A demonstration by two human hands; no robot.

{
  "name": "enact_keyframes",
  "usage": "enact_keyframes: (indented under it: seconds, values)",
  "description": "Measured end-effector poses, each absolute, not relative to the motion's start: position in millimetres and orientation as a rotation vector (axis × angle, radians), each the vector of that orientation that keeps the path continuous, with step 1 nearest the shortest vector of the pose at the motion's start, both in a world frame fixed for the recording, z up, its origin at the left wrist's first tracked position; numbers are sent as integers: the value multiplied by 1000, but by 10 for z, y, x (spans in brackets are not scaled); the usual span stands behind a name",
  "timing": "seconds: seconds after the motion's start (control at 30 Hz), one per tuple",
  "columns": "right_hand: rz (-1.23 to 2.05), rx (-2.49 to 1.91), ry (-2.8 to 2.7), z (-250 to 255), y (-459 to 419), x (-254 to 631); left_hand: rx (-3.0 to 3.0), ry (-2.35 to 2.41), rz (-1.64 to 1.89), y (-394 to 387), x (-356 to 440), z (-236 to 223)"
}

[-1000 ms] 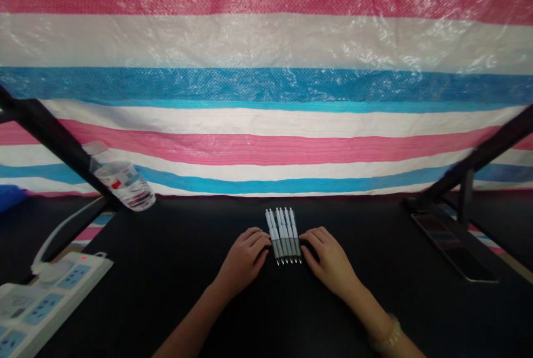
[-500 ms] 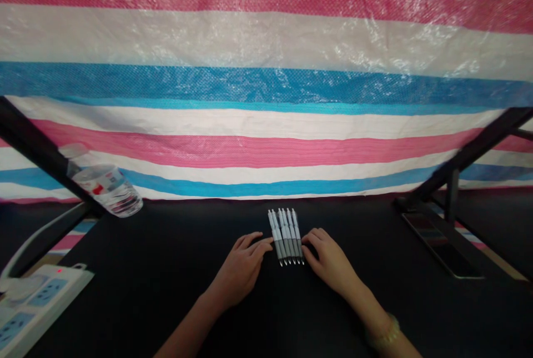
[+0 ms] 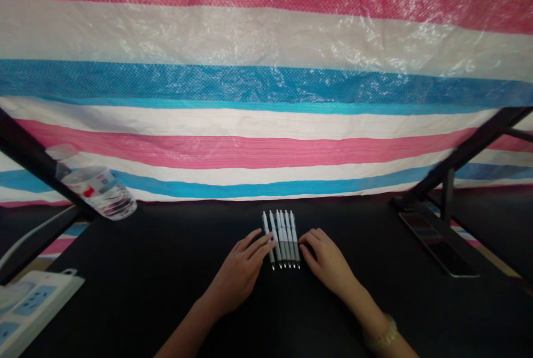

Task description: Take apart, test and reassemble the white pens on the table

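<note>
Several white-and-grey pens [image 3: 283,238] lie side by side in a row on the black table [image 3: 166,280], tips pointing toward me. My left hand [image 3: 241,272] lies flat with fingers stretched out, its fingertips touching the leftmost pen [image 3: 268,238], which sits slightly apart from the others. My right hand [image 3: 327,261] rests on the table with fingers loosely curled against the right side of the row. Neither hand lifts a pen.
A clear water bottle [image 3: 94,191] lies at the left by a black frame bar [image 3: 33,164]. A white power strip [image 3: 29,305] sits at the near left. A dark phone [image 3: 437,244] lies at the right beside another bar. A striped tarp [image 3: 266,86] hangs behind.
My left fingers have stretched out and slid the leftmost pen a little away from the row. The view has shifted slightly right. My right hand has stayed beside the pens.
</note>
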State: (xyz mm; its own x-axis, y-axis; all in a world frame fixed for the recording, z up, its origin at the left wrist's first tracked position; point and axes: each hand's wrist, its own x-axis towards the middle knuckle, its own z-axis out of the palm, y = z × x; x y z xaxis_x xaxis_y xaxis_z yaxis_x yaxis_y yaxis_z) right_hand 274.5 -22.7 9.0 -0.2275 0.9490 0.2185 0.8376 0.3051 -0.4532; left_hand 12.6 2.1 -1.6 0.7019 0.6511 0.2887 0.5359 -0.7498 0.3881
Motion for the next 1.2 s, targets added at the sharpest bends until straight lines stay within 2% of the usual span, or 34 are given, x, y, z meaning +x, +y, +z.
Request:
enact_keyframes:
  seconds: [0.2,0.37,0.47,0.73,0.83,0.93,1.03,1.2]
  values:
    - [350,-1598,-2027,97,-229,2749,2672,952,613,27,138,-73]
    - [547,-1500,-1836,181,-281,2706,2701,924,668,32,146,-56]
    - [793,-1452,-1736,236,-353,2608,2727,877,761,10,143,-34]
    - [1781,-1186,-1371,130,-594,2265,2763,739,1010,-175,161,67]
    - [1975,-1079,-1156,63,-643,2174,2686,644,1052,-238,169,59]
    - [2018,-1015,-944,56,-674,2112,2435,653,1171,-279,202,19]
    - [2024,-1009,-839,68,-698,2071,1864,789,1284,-275,264,-9]
    - [2060,-997,-806,15,-751,2024,980,800,1037,-183,336,9]
